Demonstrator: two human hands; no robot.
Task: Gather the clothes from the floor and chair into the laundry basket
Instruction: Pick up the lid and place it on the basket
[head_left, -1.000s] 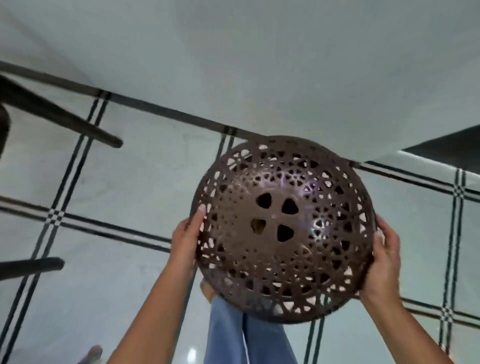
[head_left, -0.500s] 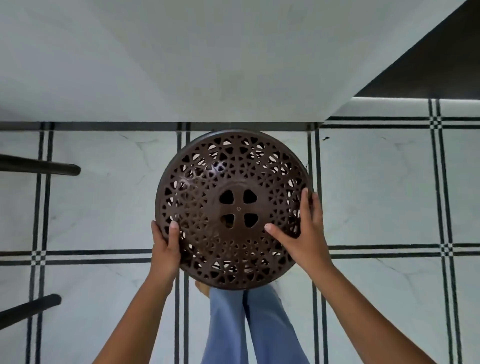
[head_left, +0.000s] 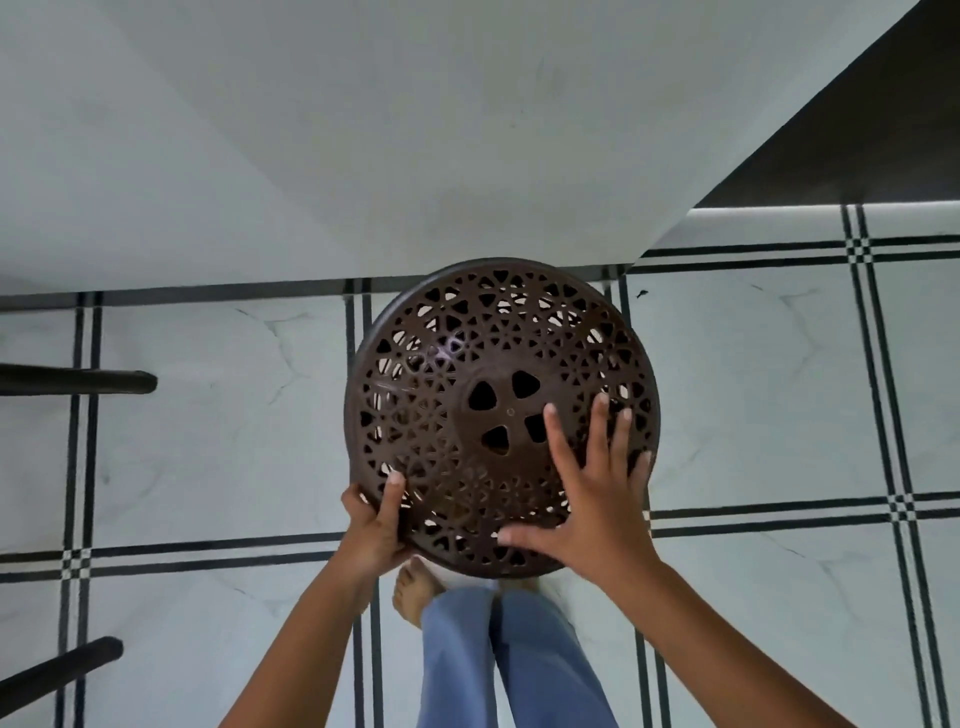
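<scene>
A round dark brown perforated plastic piece, the laundry basket's lid or its underside (head_left: 467, 364), is held up in front of me, domed side facing the camera. My left hand (head_left: 375, 525) grips its lower left rim, thumb on top. My right hand (head_left: 592, 499) lies flat on its lower right face with fingers spread. No clothes are in view. The basket's inside is hidden.
White marble floor tiles (head_left: 753, 389) with black double lines lie below. A white wall (head_left: 363, 130) stands ahead, with a dark opening (head_left: 872, 130) at the upper right. Two dark chair legs (head_left: 78, 382) (head_left: 57, 670) reach in from the left. My bare feet and blue jeans (head_left: 498, 660) are beneath.
The brown piece has shifted right and tilted. My right hand has slid from the rim onto its face with fingers spread wider. My left hand keeps its grip on the rim.
</scene>
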